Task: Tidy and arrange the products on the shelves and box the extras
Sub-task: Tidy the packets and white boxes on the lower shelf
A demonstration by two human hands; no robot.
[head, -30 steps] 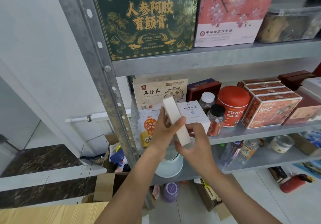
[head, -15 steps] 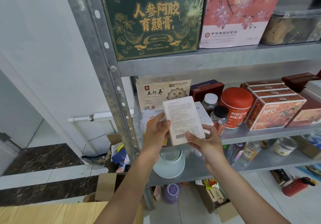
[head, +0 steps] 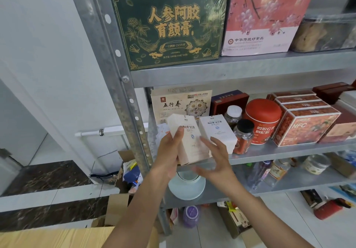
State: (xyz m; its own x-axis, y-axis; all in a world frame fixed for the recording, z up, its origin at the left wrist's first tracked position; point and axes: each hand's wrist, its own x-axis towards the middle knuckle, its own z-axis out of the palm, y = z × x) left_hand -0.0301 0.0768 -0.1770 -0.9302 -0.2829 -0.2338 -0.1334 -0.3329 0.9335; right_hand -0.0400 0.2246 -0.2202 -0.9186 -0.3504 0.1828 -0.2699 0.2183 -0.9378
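Right now the step looks like putting one small box back in line on the middle shelf [head: 285, 152]. At the left end of that shelf, just beside the metal post [head: 117, 70], the left hand [head: 169, 157] holds a white box [head: 190, 143]. The thumb lies on the front of the box and the rest of the hand wraps its left side. The box is up in the air, tipped a little, in front of the shelf's front edge near the left corner. It is not on the shelf yet. Its front with the blue writing faces out.

The right hand [head: 217, 161] is just beside the box's lower right side. Its fingers are spread wide and hold nothing. It is blurry, so I cannot tell if a finger touches the box.

A second white box [head: 217, 132] of the same kind stands on the shelf near the front edge. Then come a black-lidded jar [head: 243, 138], a red tin [head: 263, 120] and a row of NFC boxes [head: 304, 126].

Next, I think, the held box must be stood up straight and set down at the left of its twin, front out, side by side. The gap looks small, so it should go in slowly and not bump the twin into the jar.
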